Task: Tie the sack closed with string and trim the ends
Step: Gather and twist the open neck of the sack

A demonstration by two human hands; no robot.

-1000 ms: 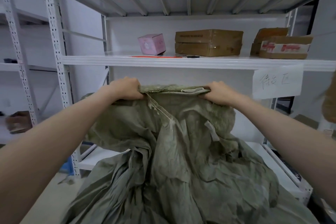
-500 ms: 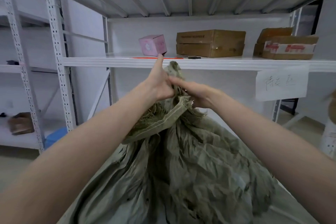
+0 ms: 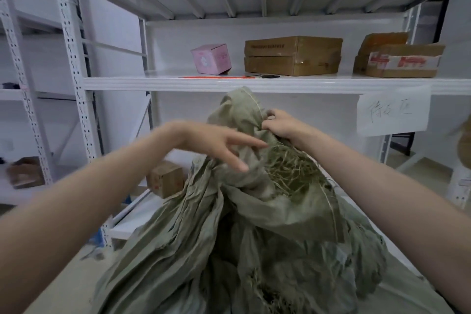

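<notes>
Gripping the gathered top of the sack (image 3: 254, 237) just right of the frame's centre, the right hand (image 3: 280, 126) had its fingers curled tight into the olive cloth, bunching it below a peak that rose toward the shelf edge. The left hand (image 3: 216, 143), at centre and motion-blurred, had its fingers straight and spread and held nothing. Its tips lay over the sack's folds (whether they touched the cloth could not be told). Below the right hand the mouth gaped, showing dry straw (image 3: 288, 168) inside. The sack's body filled the lower middle of the frame.

On the white shelf (image 3: 153, 83) across the upper middle lay a thin red string (image 3: 216, 77), with a small dark tool (image 3: 267, 76) at its right end, too small to identify. Behind them sat a pink box (image 3: 211, 58) and, further right, brown cartons (image 3: 293, 56). A paper label (image 3: 393, 109) hung from the shelf edge at right.
</notes>
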